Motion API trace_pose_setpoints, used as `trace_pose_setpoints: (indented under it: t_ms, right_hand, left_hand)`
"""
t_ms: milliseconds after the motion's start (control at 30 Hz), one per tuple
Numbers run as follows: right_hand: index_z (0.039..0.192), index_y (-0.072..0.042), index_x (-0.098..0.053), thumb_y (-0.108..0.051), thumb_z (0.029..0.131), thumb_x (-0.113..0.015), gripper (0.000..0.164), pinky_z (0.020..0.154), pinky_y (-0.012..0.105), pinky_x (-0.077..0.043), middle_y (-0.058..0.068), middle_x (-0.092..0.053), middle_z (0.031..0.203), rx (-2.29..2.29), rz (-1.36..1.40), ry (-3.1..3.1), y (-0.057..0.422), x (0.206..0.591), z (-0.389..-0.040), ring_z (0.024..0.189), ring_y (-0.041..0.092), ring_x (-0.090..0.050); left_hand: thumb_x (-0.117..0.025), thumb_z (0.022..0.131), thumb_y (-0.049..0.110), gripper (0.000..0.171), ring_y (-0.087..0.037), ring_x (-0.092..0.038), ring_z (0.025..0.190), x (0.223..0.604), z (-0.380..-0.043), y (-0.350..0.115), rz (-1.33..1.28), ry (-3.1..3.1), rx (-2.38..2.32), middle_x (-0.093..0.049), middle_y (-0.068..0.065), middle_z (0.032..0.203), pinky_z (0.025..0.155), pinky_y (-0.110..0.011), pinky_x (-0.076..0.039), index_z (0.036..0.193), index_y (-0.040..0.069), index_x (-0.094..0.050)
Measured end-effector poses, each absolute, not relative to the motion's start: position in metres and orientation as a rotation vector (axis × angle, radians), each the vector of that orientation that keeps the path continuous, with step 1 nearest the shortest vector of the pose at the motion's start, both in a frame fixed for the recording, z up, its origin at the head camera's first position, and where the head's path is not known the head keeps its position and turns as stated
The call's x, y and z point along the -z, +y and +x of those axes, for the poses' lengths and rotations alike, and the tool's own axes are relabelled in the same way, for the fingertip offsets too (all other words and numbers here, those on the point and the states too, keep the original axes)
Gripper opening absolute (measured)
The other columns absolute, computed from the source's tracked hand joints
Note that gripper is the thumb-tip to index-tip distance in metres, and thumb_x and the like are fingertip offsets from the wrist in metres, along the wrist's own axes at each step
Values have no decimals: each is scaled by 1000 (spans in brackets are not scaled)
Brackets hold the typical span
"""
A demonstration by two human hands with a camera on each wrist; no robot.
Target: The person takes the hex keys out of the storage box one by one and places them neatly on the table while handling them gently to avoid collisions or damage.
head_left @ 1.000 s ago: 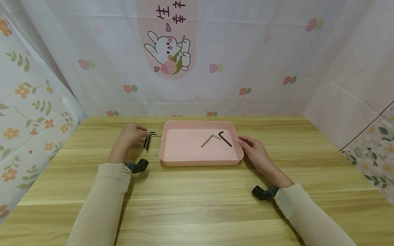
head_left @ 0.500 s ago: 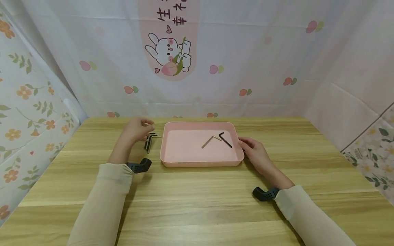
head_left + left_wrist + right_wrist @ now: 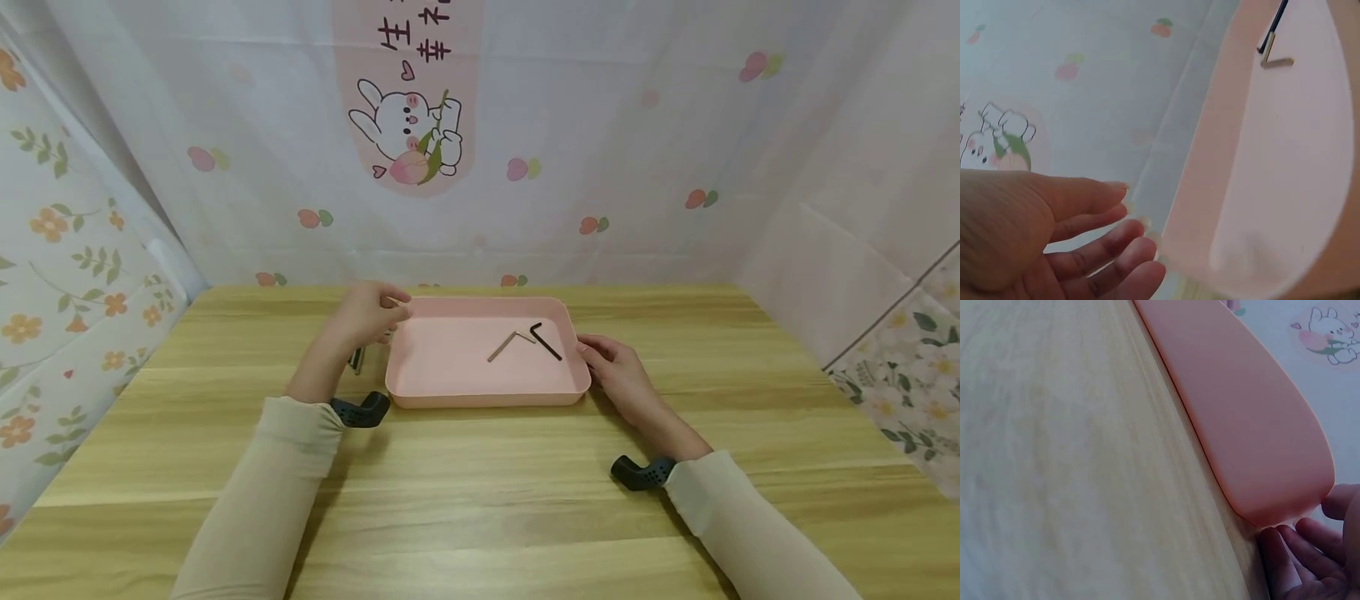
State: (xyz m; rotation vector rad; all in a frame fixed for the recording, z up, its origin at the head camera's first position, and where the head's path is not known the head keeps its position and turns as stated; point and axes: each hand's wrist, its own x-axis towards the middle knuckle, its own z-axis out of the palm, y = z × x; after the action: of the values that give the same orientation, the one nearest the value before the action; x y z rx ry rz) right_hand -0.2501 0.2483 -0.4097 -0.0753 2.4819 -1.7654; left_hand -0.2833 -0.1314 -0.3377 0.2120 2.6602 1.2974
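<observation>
My left hand (image 3: pixel 367 315) hovers by the back left corner of a shallow pink tray (image 3: pixel 450 358), fingers loosely bent, thumb close over them. Nothing shows between them in the left wrist view. Beneath this hand, mostly hidden by it, hex keys (image 3: pixel 356 362) lie on the table left of the tray. At the tray's right end my right hand (image 3: pixel 621 375) grips the wall, thumb at the rim and fingers against the outside. Inside the tray, toward the right, lie a brass-coloured hex key (image 3: pixel 502 347) and a black hex key (image 3: pixel 546 344), close together.
The tray stands on a wood-grain table (image 3: pixel 480 500). Behind it hangs a white printed curtain (image 3: pixel 600 125) with a rabbit picture, and patterned cloth (image 3: pixel 67 250) covers the left side. A dark wrist-worn camera (image 3: pixel 362 410) sits on the left forearm, another on the right.
My left hand has risen from the hex keys on the table and moved right to the tray's back left corner, covering most of those keys. My right hand and the tray stay put.
</observation>
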Motion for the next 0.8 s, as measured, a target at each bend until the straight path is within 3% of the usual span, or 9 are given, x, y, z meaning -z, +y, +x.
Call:
trace_pose_setpoints:
  t_ms: [433, 800]
  right_hand:
    - [149, 1, -45, -30, 108, -49, 51, 92, 9, -49, 23, -50, 150, 1799, -59, 2463, 243, 415, -246, 137, 31, -50]
    - [147, 1, -48, -30, 107, -50, 50, 91, 9, -50, 22, -52, 148, 1818, -64, 2475, 246, 411, -248, 131, 23, -55]
  left_hand:
    - [-61, 101, 22, 45, -35, -69, 103, 330, -288, -91, 322, 2643, -910, -67, -21, 126, 68, -30, -58, 140, 1, -56]
    - [-59, 101, 21, 44, -34, -69, 102, 323, -314, -68, 365, 2538, -993, -67, -21, 129, 75, -33, -62, 140, 1, -57]
